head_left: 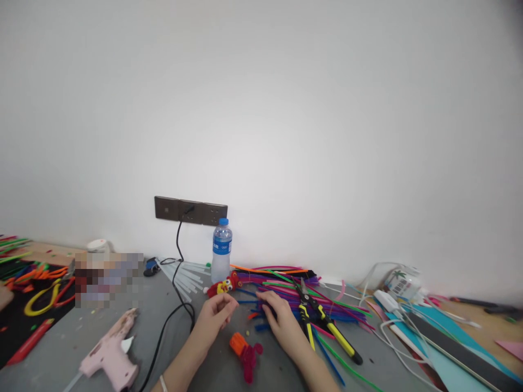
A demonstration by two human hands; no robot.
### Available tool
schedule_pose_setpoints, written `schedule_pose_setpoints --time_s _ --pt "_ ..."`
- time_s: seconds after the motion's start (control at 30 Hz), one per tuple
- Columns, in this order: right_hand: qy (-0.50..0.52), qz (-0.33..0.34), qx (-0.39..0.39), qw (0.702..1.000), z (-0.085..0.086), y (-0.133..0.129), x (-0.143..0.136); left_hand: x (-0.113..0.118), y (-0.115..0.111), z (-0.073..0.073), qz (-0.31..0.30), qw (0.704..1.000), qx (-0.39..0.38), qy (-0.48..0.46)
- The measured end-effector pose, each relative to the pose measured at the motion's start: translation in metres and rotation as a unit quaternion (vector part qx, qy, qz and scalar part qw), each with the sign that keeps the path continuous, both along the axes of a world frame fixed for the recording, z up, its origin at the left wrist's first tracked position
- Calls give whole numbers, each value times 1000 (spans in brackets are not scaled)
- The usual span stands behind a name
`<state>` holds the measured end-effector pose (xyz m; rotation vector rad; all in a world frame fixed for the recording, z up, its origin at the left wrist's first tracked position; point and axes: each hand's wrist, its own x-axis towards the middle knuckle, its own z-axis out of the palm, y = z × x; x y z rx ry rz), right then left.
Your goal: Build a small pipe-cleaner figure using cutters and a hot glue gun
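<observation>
My left hand (217, 316) is raised over the grey table, its thumb and fingers pinched together; whatever may be between them is too small to make out. My right hand (281, 320) is at the near left edge of a heap of coloured pipe cleaners (339, 311), thumb and forefinger apart around a gap with blue stems behind. Between my wrists lies a small orange and magenta pipe-cleaner piece (247, 356). Just beyond my left hand is a red and yellow pipe-cleaner figure (224, 286) with round eyes.
Yellow-black pliers (327, 321) rest on the heap. A water bottle (222, 250) stands by the wall. At left lie a pink glue gun (110, 351), clear glue sticks (182, 279) and a black cord (161, 337). White cables (402, 348) and coloured sheets (453, 354) are at right.
</observation>
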<state>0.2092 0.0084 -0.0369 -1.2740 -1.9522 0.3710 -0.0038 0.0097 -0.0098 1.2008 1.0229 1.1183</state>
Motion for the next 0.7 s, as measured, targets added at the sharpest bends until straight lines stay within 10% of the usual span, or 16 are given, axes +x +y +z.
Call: schedule_pose_setpoints --time_s 0.7 --pt "-79 -230 -49 969 5 35 -18 0 3 -4 35 999 19 8"
